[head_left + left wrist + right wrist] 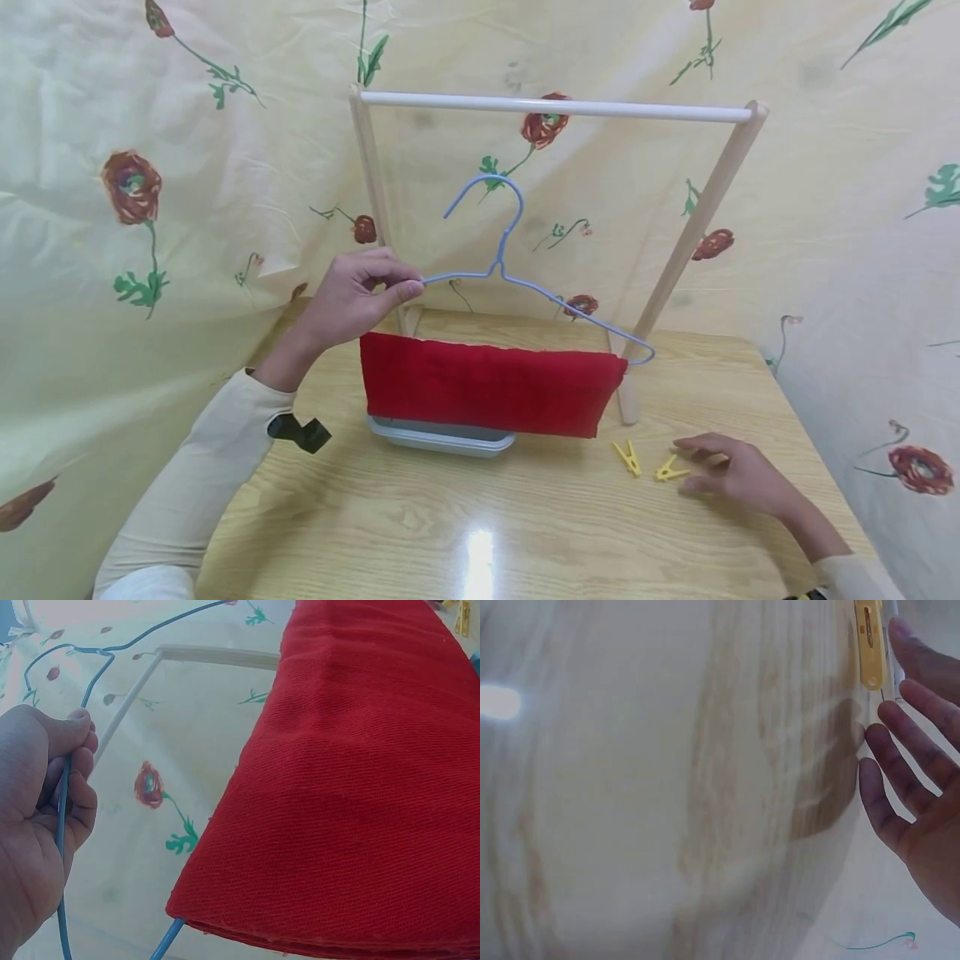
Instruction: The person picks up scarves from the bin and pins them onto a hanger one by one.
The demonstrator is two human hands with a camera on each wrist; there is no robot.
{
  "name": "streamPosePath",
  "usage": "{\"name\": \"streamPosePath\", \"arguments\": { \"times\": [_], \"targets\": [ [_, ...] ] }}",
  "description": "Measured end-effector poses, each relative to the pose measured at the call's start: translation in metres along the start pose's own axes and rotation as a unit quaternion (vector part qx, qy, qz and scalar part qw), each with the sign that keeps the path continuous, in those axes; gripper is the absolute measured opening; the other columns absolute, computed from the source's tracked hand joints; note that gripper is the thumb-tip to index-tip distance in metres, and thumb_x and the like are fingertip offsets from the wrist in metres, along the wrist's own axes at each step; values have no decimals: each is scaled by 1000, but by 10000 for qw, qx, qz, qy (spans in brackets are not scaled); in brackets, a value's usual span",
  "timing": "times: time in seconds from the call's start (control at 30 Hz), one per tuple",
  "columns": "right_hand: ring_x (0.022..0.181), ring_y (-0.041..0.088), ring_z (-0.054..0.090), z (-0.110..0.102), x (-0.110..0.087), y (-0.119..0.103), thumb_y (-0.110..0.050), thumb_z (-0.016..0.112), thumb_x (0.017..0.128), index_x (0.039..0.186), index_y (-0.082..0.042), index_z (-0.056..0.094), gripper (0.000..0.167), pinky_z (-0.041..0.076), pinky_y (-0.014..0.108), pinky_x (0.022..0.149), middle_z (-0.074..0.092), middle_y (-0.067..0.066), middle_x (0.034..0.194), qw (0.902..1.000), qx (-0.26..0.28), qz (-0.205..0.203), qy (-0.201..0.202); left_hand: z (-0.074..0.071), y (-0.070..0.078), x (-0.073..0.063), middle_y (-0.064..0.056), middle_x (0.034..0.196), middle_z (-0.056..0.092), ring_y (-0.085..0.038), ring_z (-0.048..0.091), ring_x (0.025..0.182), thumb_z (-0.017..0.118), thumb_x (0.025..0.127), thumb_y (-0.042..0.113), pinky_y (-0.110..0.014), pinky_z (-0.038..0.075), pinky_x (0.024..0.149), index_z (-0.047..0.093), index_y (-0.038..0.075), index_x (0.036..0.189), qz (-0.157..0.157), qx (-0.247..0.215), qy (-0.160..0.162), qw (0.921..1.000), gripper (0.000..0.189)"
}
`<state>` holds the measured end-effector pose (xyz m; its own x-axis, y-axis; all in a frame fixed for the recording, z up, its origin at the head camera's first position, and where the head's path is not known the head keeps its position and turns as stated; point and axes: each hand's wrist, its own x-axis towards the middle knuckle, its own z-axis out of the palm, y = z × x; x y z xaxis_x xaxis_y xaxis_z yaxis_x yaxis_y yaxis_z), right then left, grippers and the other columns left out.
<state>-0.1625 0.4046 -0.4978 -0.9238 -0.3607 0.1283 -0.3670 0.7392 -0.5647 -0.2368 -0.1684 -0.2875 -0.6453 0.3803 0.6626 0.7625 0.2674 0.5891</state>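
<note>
Red cloth (491,387) hangs folded over the lower bar of the blue hanger (498,267), in front of the rack (555,107), partly hiding the tray (442,442) on the table (360,525). My left hand (360,296) pinches the hanger's shoulder; my right hand (738,475) is relaxed and empty, fingers loosely spread just beside the nearer peg (667,472), though I cannot tell whether they touch it. The other peg (628,459) lies near that one.

I judge the step to be picking up the nearer peg. The hanger dips toward its far end, so I should level it, lest the cloth slide along the bar. The peg's handle ends seem to face my right hand: best to take both between thumb and forefinger, square on, and squeeze gently. A rushed grab could flick it away.
</note>
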Motion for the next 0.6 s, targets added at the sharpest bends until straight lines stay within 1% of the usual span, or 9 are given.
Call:
{"name": "streamPosePath", "arguments": {
  "times": [0.2,0.43,0.53,0.6],
  "targets": [
    [95,0,63,4,3,-2,-26,92,75,121,-5,72,54,55,26,74,74,6,109,9996,-218,-128,-126,1,2,0,-4,79,66,-16,52,71,78,85,-5,-23,40,59,78,-2,95,-54,-50,-27,10000,10],
    [91,-1,64,7,8,0,-21,91,75,112,-8,76,42,54,25,69,73,-3,100,9987,-357,-322,-172,1,1,0,-3,78,64,-16,51,71,79,85,-5,-23,40,58,79,-2,94,-82,-39,-30,10000,10],
    [89,0,63,6,9,1,-20,91,75,109,-9,76,38,54,25,68,72,-3,98,9983,-362,-408,-201,1,0,0,-3,77,64,-16,51,70,79,85,-5,-23,39,58,78,-3,95,-80,-19,-27,10000,10],
    [88,-1,63,6,9,2,-21,90,75,108,-10,76,37,54,25,67,72,-3,98,9984,-308,-374,-284,1,0,0,-3,77,64,-16,51,70,79,85,-5,-23,39,58,78,-4,95,-77,-2,-30,10000,10]
  ]
}}
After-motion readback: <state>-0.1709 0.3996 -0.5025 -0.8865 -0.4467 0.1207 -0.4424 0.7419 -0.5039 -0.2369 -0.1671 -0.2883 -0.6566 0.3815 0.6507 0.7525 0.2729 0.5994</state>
